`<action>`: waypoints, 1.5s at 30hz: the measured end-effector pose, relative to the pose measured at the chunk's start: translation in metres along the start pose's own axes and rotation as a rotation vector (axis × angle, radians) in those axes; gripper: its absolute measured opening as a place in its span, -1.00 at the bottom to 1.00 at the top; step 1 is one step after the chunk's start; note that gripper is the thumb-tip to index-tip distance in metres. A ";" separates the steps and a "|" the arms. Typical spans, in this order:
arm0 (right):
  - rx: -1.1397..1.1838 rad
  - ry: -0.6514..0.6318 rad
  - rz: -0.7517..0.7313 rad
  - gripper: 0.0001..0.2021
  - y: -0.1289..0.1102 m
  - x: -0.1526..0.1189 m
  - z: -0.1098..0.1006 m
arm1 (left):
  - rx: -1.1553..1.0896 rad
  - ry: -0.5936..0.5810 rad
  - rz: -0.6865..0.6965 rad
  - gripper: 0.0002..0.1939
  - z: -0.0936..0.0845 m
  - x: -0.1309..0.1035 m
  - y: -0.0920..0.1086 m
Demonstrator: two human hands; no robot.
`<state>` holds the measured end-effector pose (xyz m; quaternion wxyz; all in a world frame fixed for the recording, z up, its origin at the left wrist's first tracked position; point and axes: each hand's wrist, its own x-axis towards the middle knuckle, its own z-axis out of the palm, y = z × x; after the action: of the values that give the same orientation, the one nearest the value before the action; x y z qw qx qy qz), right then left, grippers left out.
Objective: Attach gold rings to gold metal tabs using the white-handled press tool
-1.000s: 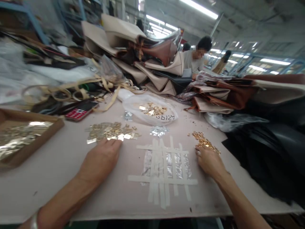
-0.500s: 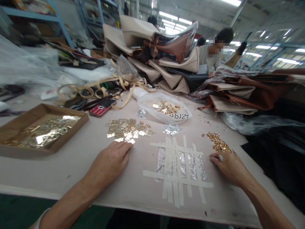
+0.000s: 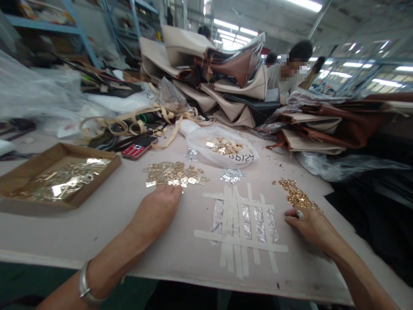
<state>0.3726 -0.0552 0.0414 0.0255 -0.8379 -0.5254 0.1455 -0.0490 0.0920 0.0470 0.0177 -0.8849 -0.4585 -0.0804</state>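
Note:
My left hand point(image 3: 161, 206) lies at the near edge of a loose pile of flat gold metal plates point(image 3: 169, 170). Its fingers are drawn together and touch the closest plates; whether one is pinched is hidden. On the other side, my right hand point(image 3: 311, 224) rests against a heap of small gold metal fittings point(image 3: 297, 193). Thumb and fingers are curled together there, and anything between them is too small to make out. Between the hands, strips of pale tape point(image 3: 238, 228) crisscross over clear plastic point(image 3: 262, 221) on the table point(image 3: 106, 241).
A cardboard tray point(image 3: 106, 165) of gold plates stands at left. Ahead are a white plastic bag point(image 3: 200, 137) with gold pieces, small silver pieces point(image 3: 232, 174) and a red phone-like object point(image 3: 138, 146). Stacked bags point(image 3: 222, 82) rise behind; a person point(image 3: 287, 77) is beyond.
My left hand has moved slightly forward and right onto the plates' edge, bringing a silver bracelet into view. The right hand stays nearly still beside the small gold fittings.

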 end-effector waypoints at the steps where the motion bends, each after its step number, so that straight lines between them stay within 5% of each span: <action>1: -0.001 0.001 0.015 -0.71 0.001 0.000 0.000 | -0.005 -0.008 -0.002 -0.71 -0.002 0.000 0.002; 12: 0.032 0.061 0.119 -0.82 -0.010 -0.021 -0.015 | -0.385 0.088 -0.211 -0.61 -0.001 -0.001 -0.007; 16: 0.311 0.148 0.063 -0.81 -0.038 -0.041 -0.024 | -0.805 0.086 -0.315 -0.60 0.001 -0.012 0.028; 20: 0.648 0.062 0.001 -0.77 -0.074 -0.060 -0.030 | -1.467 -0.017 -0.490 -0.58 -0.001 -0.019 0.079; 23: 0.816 0.021 -0.013 -0.74 -0.095 -0.073 -0.032 | -1.652 -0.095 -0.540 -0.62 -0.004 -0.021 0.112; 30: 0.928 -0.036 -0.046 -0.74 -0.126 -0.101 -0.022 | -1.775 -0.128 -0.525 -0.70 -0.013 -0.027 0.149; 45: 0.813 0.045 -0.194 -0.80 -0.149 -0.105 -0.010 | -1.810 -0.052 -0.468 -0.78 -0.015 -0.036 0.159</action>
<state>0.2025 -0.0808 0.1026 0.3794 -0.7091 -0.5010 0.3197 0.0587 -0.0307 0.0629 -0.7051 -0.4487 -0.3881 -0.3884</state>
